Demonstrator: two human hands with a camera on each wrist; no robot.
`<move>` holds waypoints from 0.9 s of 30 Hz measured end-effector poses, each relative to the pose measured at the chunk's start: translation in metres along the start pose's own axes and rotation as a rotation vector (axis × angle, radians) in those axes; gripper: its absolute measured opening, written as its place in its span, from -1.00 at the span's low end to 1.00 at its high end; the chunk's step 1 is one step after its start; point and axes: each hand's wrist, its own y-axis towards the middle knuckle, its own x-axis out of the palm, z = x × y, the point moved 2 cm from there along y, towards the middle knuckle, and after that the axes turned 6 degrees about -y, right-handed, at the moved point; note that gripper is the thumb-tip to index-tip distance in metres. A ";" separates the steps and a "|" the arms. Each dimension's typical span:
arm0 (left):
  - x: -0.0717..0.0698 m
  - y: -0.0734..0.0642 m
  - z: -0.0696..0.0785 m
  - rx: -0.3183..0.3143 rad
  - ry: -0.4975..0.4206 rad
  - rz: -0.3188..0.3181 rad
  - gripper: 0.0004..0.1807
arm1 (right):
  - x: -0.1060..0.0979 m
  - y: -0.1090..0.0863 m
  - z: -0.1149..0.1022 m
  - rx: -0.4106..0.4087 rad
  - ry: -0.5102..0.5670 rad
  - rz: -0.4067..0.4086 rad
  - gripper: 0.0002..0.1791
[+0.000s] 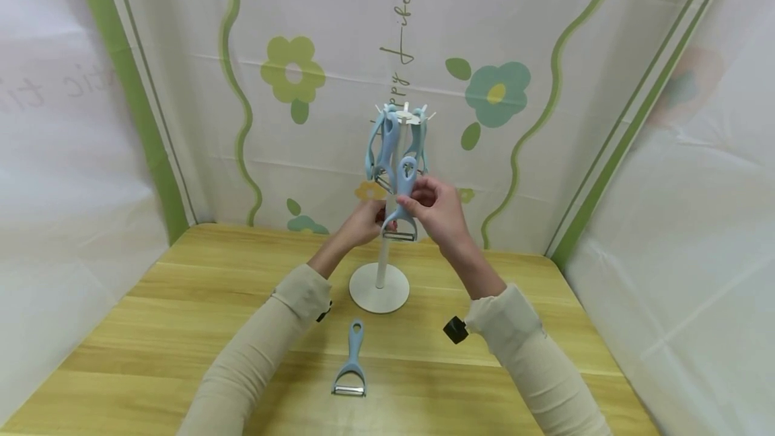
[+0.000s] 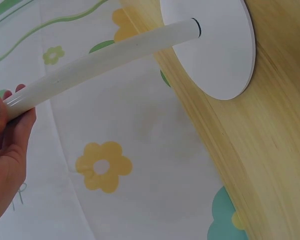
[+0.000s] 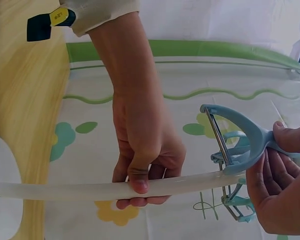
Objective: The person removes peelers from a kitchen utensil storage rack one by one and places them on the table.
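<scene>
Wooden table, curtained behind: right hand pinches a peeler before the post, which left-hand fingers clasp. Peeler probably light, stiff, smooth; best held by its handle, off the blade.

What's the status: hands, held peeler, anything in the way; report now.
Left hand grips stand pole. Right hand holds blue peeler, blade down. Possibly in the way: hanging peelers near it. Loose peeler lies on table.
</scene>
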 end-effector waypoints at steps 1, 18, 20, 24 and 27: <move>0.000 0.000 0.000 -0.002 -0.007 -0.004 -0.80 | 0.000 -0.001 0.002 -0.002 0.003 -0.001 -0.71; -0.001 0.002 -0.002 -0.010 0.022 -0.016 -0.93 | 0.004 -0.016 0.023 0.036 -0.006 -0.035 -0.74; 0.000 0.002 -0.002 -0.010 0.024 -0.020 -0.96 | 0.005 -0.018 0.026 0.046 -0.004 -0.041 -0.74; 0.000 0.002 -0.003 -0.006 0.014 -0.015 -0.97 | 0.008 -0.021 0.032 0.064 0.006 -0.058 -0.74; 0.000 0.002 -0.003 0.005 0.005 -0.010 -0.95 | 0.010 -0.023 0.036 0.075 0.013 -0.064 -0.75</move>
